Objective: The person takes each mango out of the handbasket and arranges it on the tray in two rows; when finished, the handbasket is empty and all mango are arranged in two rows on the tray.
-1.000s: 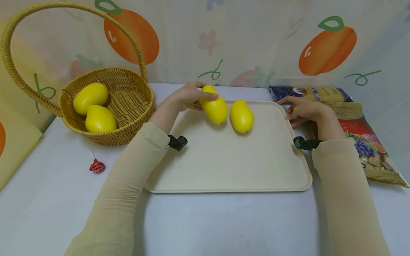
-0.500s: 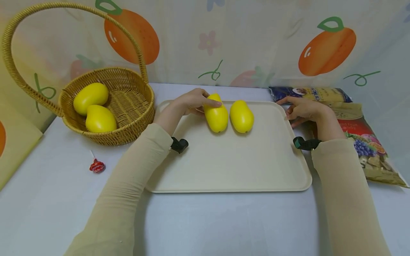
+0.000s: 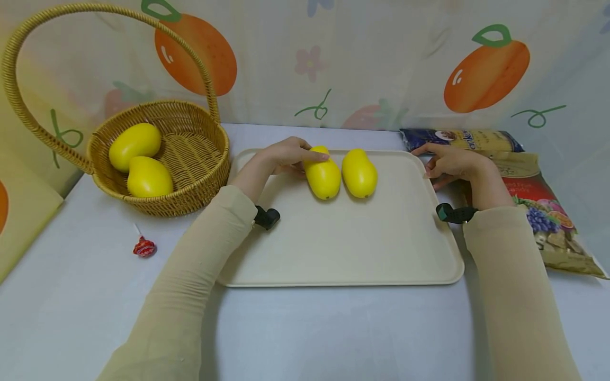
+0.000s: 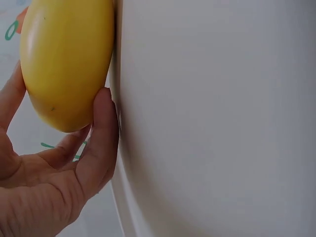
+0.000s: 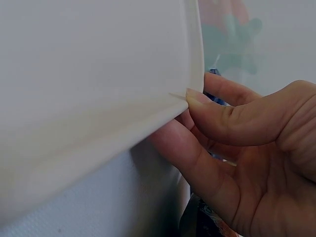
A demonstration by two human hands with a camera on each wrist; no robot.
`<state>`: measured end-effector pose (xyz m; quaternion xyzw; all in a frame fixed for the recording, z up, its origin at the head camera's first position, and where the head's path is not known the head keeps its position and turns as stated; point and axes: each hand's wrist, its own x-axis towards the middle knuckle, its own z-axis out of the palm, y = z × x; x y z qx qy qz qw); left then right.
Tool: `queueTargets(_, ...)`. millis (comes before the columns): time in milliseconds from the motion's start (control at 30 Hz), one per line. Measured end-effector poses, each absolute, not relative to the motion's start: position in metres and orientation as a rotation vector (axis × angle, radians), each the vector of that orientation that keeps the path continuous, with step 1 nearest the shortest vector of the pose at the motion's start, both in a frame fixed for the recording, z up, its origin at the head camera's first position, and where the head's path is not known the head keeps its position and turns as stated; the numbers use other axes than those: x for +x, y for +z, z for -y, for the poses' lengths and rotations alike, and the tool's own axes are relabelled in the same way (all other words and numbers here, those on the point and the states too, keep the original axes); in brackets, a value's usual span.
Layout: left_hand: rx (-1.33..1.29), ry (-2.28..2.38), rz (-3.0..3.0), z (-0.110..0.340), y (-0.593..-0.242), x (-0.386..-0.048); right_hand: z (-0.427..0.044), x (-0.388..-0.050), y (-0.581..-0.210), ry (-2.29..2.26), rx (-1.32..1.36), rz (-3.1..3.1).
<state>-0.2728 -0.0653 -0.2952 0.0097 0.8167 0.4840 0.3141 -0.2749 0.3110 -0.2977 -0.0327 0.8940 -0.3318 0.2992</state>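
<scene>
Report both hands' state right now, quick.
Left hand: holding a yellow mango between thumb and fingers.
Right hand: pinching the tray at its far right corner.

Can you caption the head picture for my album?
Left hand holds a yellow fruit, right hand grips the tray, and a lollipop lies near the basket.

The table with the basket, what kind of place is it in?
Probably an indoor corner staged for filming: there's a white table, a fruit-print backdrop, and a tray bearing yellow mangoes.
</scene>
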Motion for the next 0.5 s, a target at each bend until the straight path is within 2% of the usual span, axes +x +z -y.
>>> queueTargets(500,0.028,1.353,-2.079,0.0709,-0.3000,-0.2766,-0.3086,-0.2722,-0.2950,-0.881,-0.083,-2.372)
